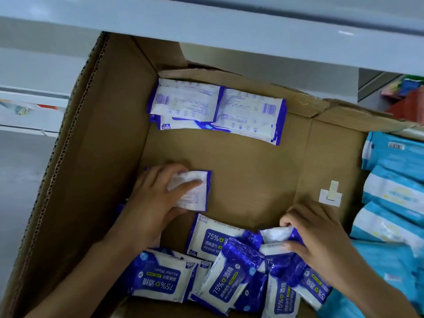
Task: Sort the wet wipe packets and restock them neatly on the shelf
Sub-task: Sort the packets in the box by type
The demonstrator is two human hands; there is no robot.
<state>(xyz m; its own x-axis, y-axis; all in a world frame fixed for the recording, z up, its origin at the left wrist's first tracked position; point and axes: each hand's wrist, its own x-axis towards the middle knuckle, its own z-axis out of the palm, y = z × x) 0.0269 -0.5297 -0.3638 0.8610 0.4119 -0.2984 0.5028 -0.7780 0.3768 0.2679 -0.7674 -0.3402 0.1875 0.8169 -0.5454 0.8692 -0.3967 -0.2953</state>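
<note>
Two hands are working inside the cardboard box point(96, 157). The left hand point(158, 198) is holding a face-down packet point(195, 193) in its grip, thumb across it. The right hand point(316, 239) is pinching a white-backed packet point(275, 234) atop the loose pile point(229, 271) between the hands. Beyond both, sorted packets point(218, 109) are lying face down.

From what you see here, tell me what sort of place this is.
Probably a shop aisle or stockroom: a cardboard box of alcohol wipe packets, a white shelf overhead, and stacked light-blue packs alongside.
</note>
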